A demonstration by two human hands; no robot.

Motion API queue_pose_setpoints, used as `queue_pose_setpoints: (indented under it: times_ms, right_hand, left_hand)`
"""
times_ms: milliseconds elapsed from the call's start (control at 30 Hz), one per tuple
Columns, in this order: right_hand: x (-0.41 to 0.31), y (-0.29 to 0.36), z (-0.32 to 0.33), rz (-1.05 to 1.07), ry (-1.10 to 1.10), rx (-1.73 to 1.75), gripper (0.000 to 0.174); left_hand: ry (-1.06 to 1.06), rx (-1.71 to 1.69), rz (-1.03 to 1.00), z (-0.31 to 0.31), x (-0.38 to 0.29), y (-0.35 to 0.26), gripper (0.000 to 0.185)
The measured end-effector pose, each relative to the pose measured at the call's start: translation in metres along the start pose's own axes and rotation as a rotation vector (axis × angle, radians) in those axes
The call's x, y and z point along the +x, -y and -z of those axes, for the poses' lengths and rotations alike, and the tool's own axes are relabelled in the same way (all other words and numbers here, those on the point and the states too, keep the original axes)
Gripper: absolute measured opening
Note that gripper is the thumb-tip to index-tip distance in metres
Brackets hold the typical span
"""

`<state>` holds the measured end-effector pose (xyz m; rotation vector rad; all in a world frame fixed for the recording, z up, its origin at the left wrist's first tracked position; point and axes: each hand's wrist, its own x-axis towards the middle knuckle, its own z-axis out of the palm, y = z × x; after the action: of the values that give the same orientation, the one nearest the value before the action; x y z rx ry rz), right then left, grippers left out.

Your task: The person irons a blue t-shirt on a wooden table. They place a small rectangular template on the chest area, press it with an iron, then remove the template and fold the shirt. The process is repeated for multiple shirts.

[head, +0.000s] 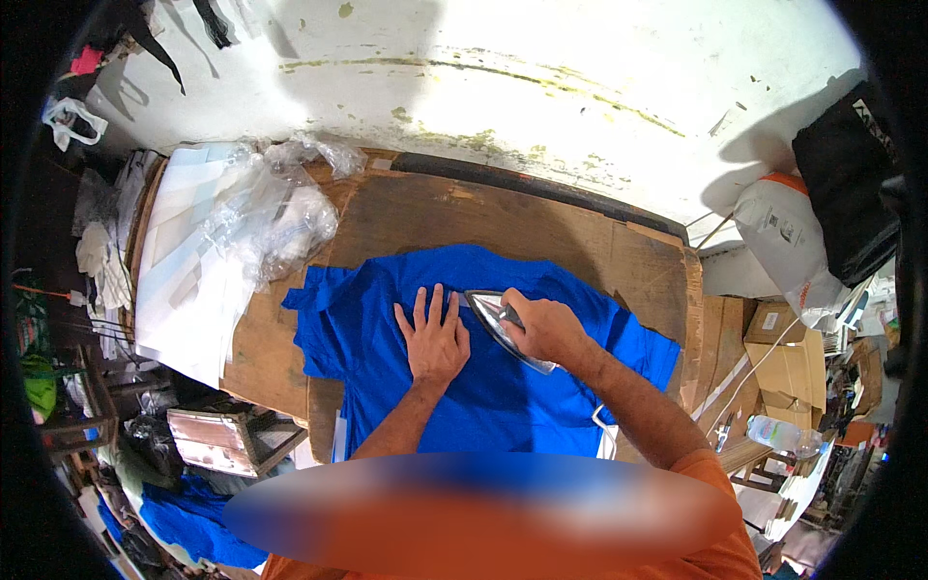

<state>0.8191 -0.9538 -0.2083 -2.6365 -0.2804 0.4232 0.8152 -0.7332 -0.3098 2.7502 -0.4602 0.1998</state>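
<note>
A blue short-sleeved shirt [507,406] lies spread over the wooden table [464,210]. On its upper middle part, my left hand [438,341] rests palm down with the fingers apart. My right hand [544,326] grips the handle of a clothes iron [484,308], whose pointed tip faces up and left, close to the left fingertips. The iron's soleplate is down on the cloth. The sleeve at the left is bunched in folds, while the right sleeve [649,355] lies flatter. A blurred patch hides the shirt's lower end.
White paper sheets [188,290] and crumpled clear plastic bags [283,217] cover the table's left end. At right are a cardboard box [790,355], a plastic bottle [779,435] and a hanging white sack [783,239]. A white cord [607,428] shows beside my right forearm. Blue cloth [196,518] lies lower left.
</note>
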Motion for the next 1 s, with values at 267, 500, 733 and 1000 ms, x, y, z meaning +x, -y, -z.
queue_pose_setpoints:
  times_ms: [267,500,733,1000]
  right_hand:
    - [0.002,0.0,0.001,0.005,0.033,0.012,0.029]
    - [-0.002,0.002,-0.003,-0.05,-0.016,0.019,0.032]
    - [-0.034,-0.024,0.011,-0.16,-0.02,-0.019,0.032]
    - [-0.068,-0.039,0.01,-0.327,-0.053,0.034,0.035]
  left_hand:
    - [0.012,0.001,0.013,0.002,0.001,-0.001,0.049]
    - [-0.015,0.009,-0.011,0.001,0.0,-0.001,0.05]
    - [-0.014,0.019,-0.01,0.001,0.0,-0.001,0.051]
    - [-0.023,0.02,-0.013,0.002,0.0,-0.001,0.051]
